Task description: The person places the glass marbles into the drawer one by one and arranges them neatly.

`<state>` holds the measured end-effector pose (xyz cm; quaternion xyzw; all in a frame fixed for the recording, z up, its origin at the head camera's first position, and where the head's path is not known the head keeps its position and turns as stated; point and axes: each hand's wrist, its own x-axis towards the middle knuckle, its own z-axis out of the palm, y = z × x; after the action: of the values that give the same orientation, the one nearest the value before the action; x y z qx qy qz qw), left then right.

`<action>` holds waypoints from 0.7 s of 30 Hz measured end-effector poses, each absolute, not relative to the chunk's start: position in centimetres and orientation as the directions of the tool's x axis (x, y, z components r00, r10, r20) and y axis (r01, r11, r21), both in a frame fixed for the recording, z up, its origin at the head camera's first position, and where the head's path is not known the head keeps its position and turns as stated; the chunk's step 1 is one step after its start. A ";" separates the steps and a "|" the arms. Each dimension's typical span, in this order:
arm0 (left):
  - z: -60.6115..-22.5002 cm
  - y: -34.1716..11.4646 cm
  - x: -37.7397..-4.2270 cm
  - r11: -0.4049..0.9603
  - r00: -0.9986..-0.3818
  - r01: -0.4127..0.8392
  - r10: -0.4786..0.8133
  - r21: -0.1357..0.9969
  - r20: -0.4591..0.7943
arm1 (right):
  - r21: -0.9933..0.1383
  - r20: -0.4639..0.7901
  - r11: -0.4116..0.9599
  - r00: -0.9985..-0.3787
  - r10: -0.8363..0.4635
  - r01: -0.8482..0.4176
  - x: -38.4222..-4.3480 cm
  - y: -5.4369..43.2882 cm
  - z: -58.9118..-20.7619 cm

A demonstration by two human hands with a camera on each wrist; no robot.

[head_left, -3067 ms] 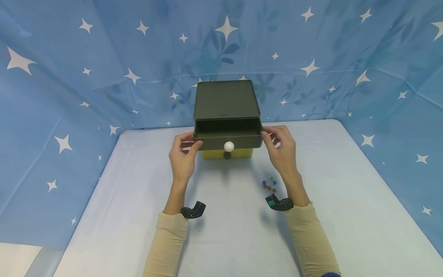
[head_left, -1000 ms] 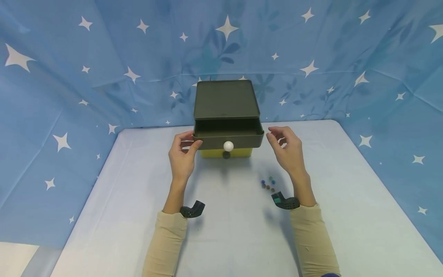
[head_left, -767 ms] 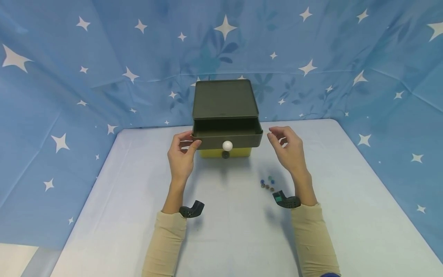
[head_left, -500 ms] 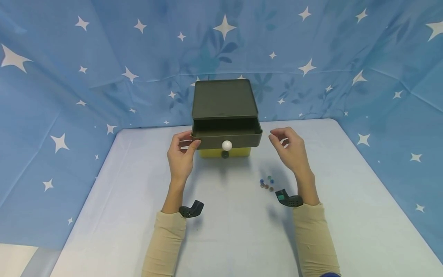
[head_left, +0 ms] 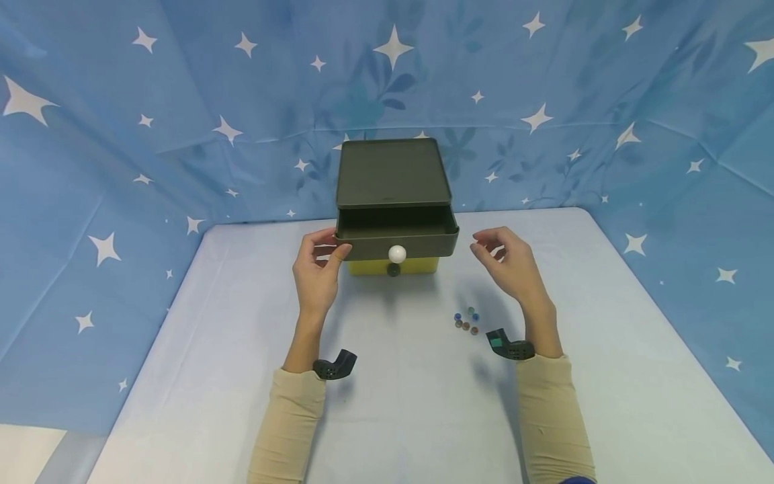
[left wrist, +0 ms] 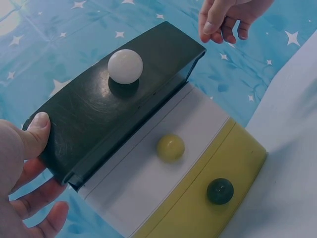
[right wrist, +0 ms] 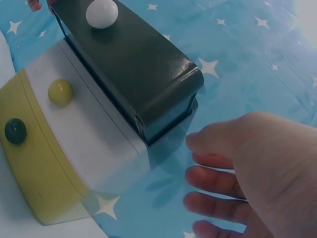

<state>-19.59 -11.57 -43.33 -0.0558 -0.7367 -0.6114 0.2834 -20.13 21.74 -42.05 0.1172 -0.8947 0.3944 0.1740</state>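
A small drawer box with a dark green top stands at the back of the table, its top drawer pulled out. That drawer is dark green with a white round knob; the part of its inside that shows holds nothing. My left hand grips its left front corner, thumb on the front face and fingers at the side. Off the right corner, apart from the drawer, my right hand hovers with loosely bent fingers and holds nothing. Beneath are a white drawer with a yellow knob and a yellow drawer with a dark green knob.
Several small marbles, blue, green and brownish, lie on the white tabletop in front of the box, left of my right wrist. A blue curtain with white stars hangs behind and at both sides.
My right hand has let go of the drawer's right corner and moved a little to the right and toward me. My left hand keeps its grip, and the drawer stays pulled out.
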 end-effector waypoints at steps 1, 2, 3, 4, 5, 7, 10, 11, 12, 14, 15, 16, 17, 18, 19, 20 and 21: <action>-43.3 -11.6 -19.6 0.245 -0.832 0.432 -0.263 0.868 0.489 | -0.666 0.395 0.663 -0.916 -0.076 -0.342 -20.1 21.8 -42.1; -43.4 -11.6 -19.6 0.244 -0.831 0.435 -0.262 0.867 0.491 | -0.666 0.385 0.666 -0.920 -0.079 -0.336 -20.2 21.8 -42.1; -43.4 -11.6 -19.6 0.243 -0.829 0.439 -0.262 0.865 0.494 | -0.667 0.373 0.668 -0.924 -0.084 -0.330 -20.2 21.9 -42.1; -43.4 -11.6 -19.6 0.244 -0.827 0.442 -0.262 0.863 0.498 | -0.669 0.359 0.670 -0.929 -0.088 -0.321 -20.2 21.9 -42.1; -43.4 -11.6 -19.6 0.242 -0.826 0.444 -0.262 0.863 0.499 | -0.671 0.343 0.672 -0.935 -0.094 -0.314 -20.2 22.0 -42.1; -43.4 -11.6 -19.6 0.242 -0.825 0.446 -0.262 0.862 0.500 | -0.670 0.310 0.680 -0.944 -0.110 -0.299 -20.2 22.1 -42.1; -43.3 -11.5 -19.6 0.243 -0.828 0.440 -0.263 0.865 0.495 | -0.671 0.241 0.691 -0.960 -0.139 -0.269 -20.3 22.5 -42.3; -43.3 -11.5 -19.6 0.243 -0.829 0.438 -0.264 0.866 0.493 | -0.672 0.215 0.695 -0.965 -0.149 -0.257 -20.3 22.6 -42.3; -43.3 -11.5 -19.6 0.244 -0.829 0.437 -0.263 0.866 0.493 | -0.672 0.189 0.698 -0.969 -0.160 -0.247 -20.3 22.7 -42.3; -43.3 -11.5 -19.6 0.245 -0.830 0.436 -0.263 0.866 0.492 | -0.673 0.134 0.706 -0.975 -0.179 -0.222 -20.4 22.9 -42.4; -43.4 -11.5 -19.6 0.246 -0.830 0.436 -0.263 0.866 0.492 | -0.672 0.108 0.709 -0.976 -0.190 -0.213 -20.4 23.0 -42.5; -43.4 -11.5 -19.6 0.246 -0.829 0.437 -0.263 0.865 0.493 | -0.670 0.087 0.712 -0.975 -0.204 -0.208 -20.5 23.1 -42.5; -43.4 -11.5 -19.6 0.246 -0.829 0.437 -0.264 0.865 0.494 | -0.667 0.066 0.716 -0.974 -0.216 -0.204 -20.5 23.2 -42.5; -43.4 -11.5 -19.6 0.247 -0.828 0.438 -0.264 0.864 0.495 | -0.665 0.049 0.719 -0.972 -0.229 -0.203 -20.5 23.3 -42.6; -43.4 -11.5 -19.6 0.247 -0.827 0.438 -0.265 0.864 0.495 | -0.661 0.034 0.723 -0.970 -0.242 -0.203 -20.6 23.4 -42.6; -43.4 -11.5 -19.6 0.251 -0.826 0.439 -0.265 0.863 0.498 | -0.660 0.021 0.723 -0.967 -0.254 -0.204 -20.6 23.4 -42.7; -43.4 -11.5 -19.7 0.254 -0.824 0.440 -0.266 0.861 0.500 | -0.658 0.010 0.724 -0.964 -0.264 -0.205 -20.7 23.5 -42.8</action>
<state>-19.67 -11.53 -43.42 -0.0594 -0.7367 -0.6078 0.2904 -20.70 23.46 -42.77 0.1266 -0.9275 0.3492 -0.0425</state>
